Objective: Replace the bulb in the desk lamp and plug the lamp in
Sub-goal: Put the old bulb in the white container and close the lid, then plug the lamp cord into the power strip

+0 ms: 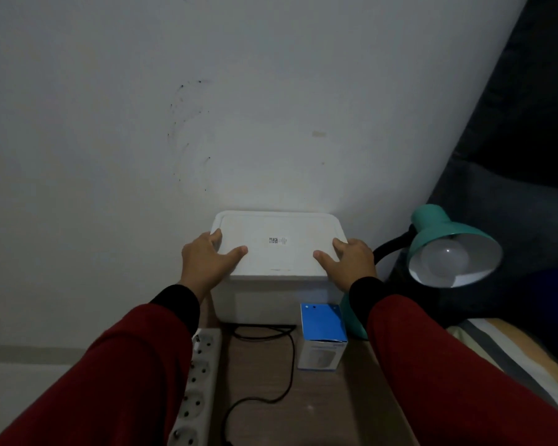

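Both hands rest on the lid of a white storage box (279,243) that stands against the wall at twelve o'clock. The left hand (207,260) clasps the lid's left edge and the right hand (348,262) its right edge, each with the thumb spread flat on top and the fingers curled over the side; neither has hold of anything else.

The teal desk lamp (445,239) stands at about three o'clock of the right hand, just beside the box, its shade tipped toward the camera with a bulb (445,260) seated inside. The right hand is clearly the nearer one to it.

A blue and white bulb carton (323,336) stands upright at six o'clock of the box, between the forearms. The white power strip (197,384) runs lengthwise from twelve to six under the left sleeve, and a black cord (287,358) loops beside it, apparently unplugged.
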Tool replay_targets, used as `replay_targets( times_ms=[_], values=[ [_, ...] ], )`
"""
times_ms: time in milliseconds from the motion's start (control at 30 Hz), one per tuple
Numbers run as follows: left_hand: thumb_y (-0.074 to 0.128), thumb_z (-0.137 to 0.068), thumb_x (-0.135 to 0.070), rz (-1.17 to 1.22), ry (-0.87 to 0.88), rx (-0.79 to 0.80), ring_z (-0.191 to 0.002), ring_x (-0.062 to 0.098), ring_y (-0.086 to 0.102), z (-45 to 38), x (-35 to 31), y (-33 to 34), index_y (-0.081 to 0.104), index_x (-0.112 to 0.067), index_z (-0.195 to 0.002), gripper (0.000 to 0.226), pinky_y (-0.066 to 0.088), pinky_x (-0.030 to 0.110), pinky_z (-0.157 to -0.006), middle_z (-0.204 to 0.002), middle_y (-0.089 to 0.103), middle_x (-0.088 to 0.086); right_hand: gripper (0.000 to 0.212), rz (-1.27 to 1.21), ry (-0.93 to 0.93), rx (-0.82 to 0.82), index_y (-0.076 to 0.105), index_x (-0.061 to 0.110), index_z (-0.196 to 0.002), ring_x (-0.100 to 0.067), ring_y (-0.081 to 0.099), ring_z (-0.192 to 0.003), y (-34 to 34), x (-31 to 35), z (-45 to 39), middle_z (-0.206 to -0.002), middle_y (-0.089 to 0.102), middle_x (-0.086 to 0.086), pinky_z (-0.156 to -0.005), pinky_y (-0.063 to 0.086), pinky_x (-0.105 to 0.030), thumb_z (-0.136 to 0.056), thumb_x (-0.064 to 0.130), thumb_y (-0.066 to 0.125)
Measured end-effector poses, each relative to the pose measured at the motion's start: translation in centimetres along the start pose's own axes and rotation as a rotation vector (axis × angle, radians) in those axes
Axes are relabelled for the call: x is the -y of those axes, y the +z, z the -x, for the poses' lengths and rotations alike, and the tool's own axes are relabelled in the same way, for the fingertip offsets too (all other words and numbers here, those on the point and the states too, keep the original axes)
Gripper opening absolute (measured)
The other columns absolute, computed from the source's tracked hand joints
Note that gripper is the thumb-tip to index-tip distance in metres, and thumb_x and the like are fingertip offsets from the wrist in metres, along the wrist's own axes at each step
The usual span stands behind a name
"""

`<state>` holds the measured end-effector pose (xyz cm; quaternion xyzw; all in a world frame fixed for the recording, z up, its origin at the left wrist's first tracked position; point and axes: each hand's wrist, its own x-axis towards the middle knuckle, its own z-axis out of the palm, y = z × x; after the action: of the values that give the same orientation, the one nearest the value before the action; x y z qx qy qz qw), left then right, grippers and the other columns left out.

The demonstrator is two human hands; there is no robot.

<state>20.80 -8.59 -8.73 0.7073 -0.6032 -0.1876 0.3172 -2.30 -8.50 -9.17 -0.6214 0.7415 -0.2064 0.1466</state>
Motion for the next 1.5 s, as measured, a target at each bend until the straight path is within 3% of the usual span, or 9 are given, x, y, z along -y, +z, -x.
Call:
replay_targets(
  times_ms=[367,567,700,867,1000,1100,1200,1400,1500],
  values=[
    [0.061,-0.084,-0.047,-0.057,0.049,0.022,-0.130,0.027,0.045,-0.2,0.6,0.6,0.043,-0.006,-0.138,0.070,0.032,0.031,-0.106,-0.138,0.051,0.010,0.056,-0.026,-0.010,0.020,0.051,0.005,-0.131,-0.033,0.039,-0.132,0.2,-0.8,-0.1,-0.140,0.045,-0.022,-0.110,0.031,-0.035,-0.091,0.043,0.053],
    [0.040,-0.091,-0.053,-0.433,0.072,0.187,-0.111,0.033,0.055,-0.8,-0.9,-0.6,0.051,0.000,-0.119,0.061,0.038,0.035,-0.092,-0.117,0.062,0.020,0.053,0.255,-0.010,0.166,0.054,0.003,-0.125,-0.036,0.041,-0.125,-1.7,0.2,-0.7,-0.135,0.042,-0.024,-0.102,0.038,-0.036,-0.092,0.044,0.045],
    [0.044,-0.093,-0.036,-0.554,0.041,0.247,-0.108,0.036,0.056,-0.8,-2.2,-1.6,0.060,0.004,-0.106,0.045,0.047,0.036,-0.090,-0.116,0.061,0.023,0.027,0.437,-0.017,0.261,0.057,0.004,-0.097,-0.029,0.054,-0.091,-3.6,2.2,-0.3,-0.111,0.057,-0.019,-0.071,0.041,-0.030,-0.091,0.028,0.047],
    [0.050,-0.093,-0.029,-0.585,0.000,0.269,-0.112,0.031,0.057,0.5,-3.4,-4.1,0.054,0.003,-0.119,0.041,0.049,0.031,-0.085,-0.126,0.054,0.020,0.035,0.583,-0.062,0.319,0.057,0.000,-0.113,-0.026,0.052,-0.082,-5.9,4.2,1.5,-0.118,0.062,-0.016,-0.068,0.041,-0.028,-0.091,0.027,0.053],
    [0.051,-0.093,-0.024,-0.622,-0.016,0.265,-0.109,0.028,0.058,2.1,-3.4,-6.4,0.056,0.001,-0.115,0.034,0.043,0.025,-0.074,-0.123,0.055,0.018,0.032,0.618,-0.097,0.349,0.059,0.003,-0.103,-0.023,0.049,-0.072,-7.3,5.4,3.5,-0.102,0.059,-0.015,-0.062,0.040,-0.029,-0.091,0.033,0.055],
    [0.052,-0.091,-0.024,-0.637,-0.029,0.255,-0.102,0.026,0.058,3.8,-3.2,-8.5,0.058,-0.004,-0.107,0.025,0.041,0.024,-0.072,-0.114,0.055,0.018,0.042,0.602,-0.109,0.361,0.058,-0.001,-0.115,-0.026,0.051,-0.084,-8.4,6.3,5.7,-0.096,0.053,-0.013,-0.063,0.040,-0.029,-0.091,0.034,0.056],
    [0.052,-0.092,-0.023,-0.645,-0.057,0.233,-0.107,0.026,0.059,5.9,-3.1,-10.7,0.058,-0.001,-0.113,0.031,0.042,0.023,-0.072,-0.122,0.056,0.015,0.047,0.609,-0.149,0.354,0.056,-0.002,-0.119,-0.032,0.058,-0.108,-9.0,7.3,8.1,-0.120,0.060,-0.017,-0.077,0.047,-0.033,-0.091,0.036,0.055],
    [0.053,-0.091,-0.023,-0.623,-0.054,0.179,-0.107,0.029,0.059,10.3,-2.1,-14.0,0.059,0.001,-0.110,0.031,0.042,0.024,-0.072,-0.118,0.058,0.017,0.044,0.495,-0.188,0.313,0.063,-0.002,-0.109,-0.022,0.048,-0.083,-8.0,8.3,12.5,-0.108,0.063,-0.015,-0.073,0.040,-0.027,-0.090,0.037,0.055],
    [0.054,-0.091,-0.030,-0.577,-0.047,0.205,-0.098,0.029,0.059,12.5,-0.8,-14.5,0.058,-0.002,-0.084,0.029,0.042,0.026,-0.073,-0.105,0.059,0.017,0.043,0.393,-0.205,0.292,0.063,0.001,-0.111,-0.026,0.058,-0.091,-6.8,8.3,15.1,-0.116,0.066,-0.015,-0.078,0.048,-0.032,-0.090,0.038,0.056]
  ],
)
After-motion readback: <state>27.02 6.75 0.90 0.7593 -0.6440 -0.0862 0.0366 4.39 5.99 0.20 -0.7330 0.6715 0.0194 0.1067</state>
